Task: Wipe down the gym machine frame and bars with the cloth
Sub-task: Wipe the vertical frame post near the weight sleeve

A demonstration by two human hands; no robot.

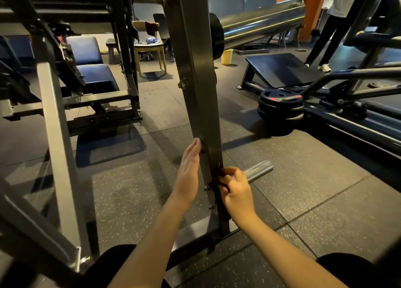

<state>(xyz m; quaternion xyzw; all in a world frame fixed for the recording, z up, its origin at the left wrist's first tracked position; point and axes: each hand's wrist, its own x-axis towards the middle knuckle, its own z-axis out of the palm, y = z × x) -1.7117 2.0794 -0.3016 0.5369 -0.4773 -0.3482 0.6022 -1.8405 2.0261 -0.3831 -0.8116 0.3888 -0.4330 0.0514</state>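
The left hand (189,170) lies flat, fingers straight, against the upright steel post (195,70); the right hand (235,190) grips the dark cloth (218,181) against the post's lower edge. A chrome peg (259,170) projects just beside the right hand.

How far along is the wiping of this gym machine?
Done: cannot tell; nothing looks plainly cleaner. In hand: the right hand grips the dark cloth against the lower upright post; the left hand lies flat on it. Left: probably the chrome peg and grey side bar.

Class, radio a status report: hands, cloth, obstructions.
Left hand flat against upright post. Right hand grips dark cloth on post. Steel peg juts beside it.
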